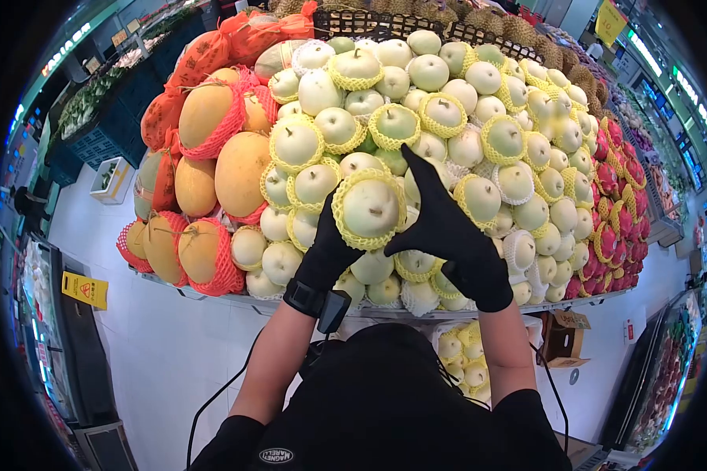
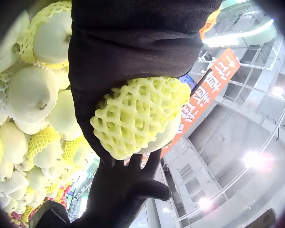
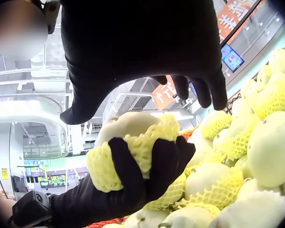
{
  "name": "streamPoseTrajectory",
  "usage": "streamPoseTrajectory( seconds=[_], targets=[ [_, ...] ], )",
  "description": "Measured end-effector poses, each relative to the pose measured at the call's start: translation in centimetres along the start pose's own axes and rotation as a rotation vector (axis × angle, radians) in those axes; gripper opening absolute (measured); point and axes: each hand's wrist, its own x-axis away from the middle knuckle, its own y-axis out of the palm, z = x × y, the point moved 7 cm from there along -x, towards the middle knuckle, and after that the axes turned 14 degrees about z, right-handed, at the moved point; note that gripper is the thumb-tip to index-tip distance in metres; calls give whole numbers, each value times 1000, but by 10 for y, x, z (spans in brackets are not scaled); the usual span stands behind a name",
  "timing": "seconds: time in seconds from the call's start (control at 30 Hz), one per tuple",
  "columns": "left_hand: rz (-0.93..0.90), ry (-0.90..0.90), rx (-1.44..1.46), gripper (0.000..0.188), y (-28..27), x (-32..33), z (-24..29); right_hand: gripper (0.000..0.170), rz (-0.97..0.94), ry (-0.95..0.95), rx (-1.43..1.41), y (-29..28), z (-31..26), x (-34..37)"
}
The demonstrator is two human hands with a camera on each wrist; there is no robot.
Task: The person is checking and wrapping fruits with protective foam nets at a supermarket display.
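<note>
A pale green melon in a yellow foam net is held up over the display. My black-gloved left hand grips it, fingers wrapped round the net in the right wrist view, where the melon shows its bare top. Beside the melon, my gloved right hand spreads thumb and fingers wide. A gap shows between that right hand and the fruit in the right wrist view. Under both hands lies a heap of similar pale melons, many in yellow or white nets.
Large orange melons in red nets lie to the left, dragon fruit to the right. Black crates line the back. On the floor stand a cardboard box and a yellow sign. A container of netted melons sits by my body.
</note>
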Motion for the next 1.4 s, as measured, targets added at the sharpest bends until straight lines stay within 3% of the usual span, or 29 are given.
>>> streamPoseTrajectory(
  seconds=[0.13,0.2,0.3,0.4,0.43,0.5,0.53,0.6,0.67,0.77,0.87,0.9,1.07,1.17,1.33,1.4],
  targets=[
    [-50,-76,189,71,5,-8,-8,133,-58,-55,145,4,-10,0],
    [-12,0,26,77,3,-4,-6,135,-58,-138,177,20,-15,3],
    [49,115,-217,85,1,6,-1,117,-80,-158,212,38,-14,8],
    [42,-216,727,43,15,4,-13,101,-77,-156,257,46,-8,9],
    [69,-443,859,46,20,5,-30,96,-81,-150,270,46,-10,9],
    [72,-450,876,49,19,6,-30,91,-75,-140,272,48,-11,9],
    [50,-232,758,50,13,7,-16,91,-64,-137,261,50,-10,10],
    [39,-315,848,53,10,8,-13,91,-62,-132,259,52,-12,11],
    [54,-925,1255,56,23,17,-29,91,-77,-130,277,53,-16,10],
    [109,-722,976,62,10,13,-18,93,-99,-29,162,51,-6,7],
    [10,-882,996,65,3,11,-16,95,-66,-36,218,35,-3,1],
    [28,-890,865,68,-6,13,-22,95,-45,-55,209,26,-2,-4],
    [146,-563,606,41,-51,2,-26,86,64,-37,262,-14,9,-22],
    [428,-398,352,31,-84,-7,-10,82,96,-90,292,-27,6,-35],
    [666,27,-148,53,-110,-13,1,83,140,-99,348,-38,9,-57],
    [580,147,-451,79,-101,-16,-6,84,160,-65,352,-42,12,-64]
  ],
)
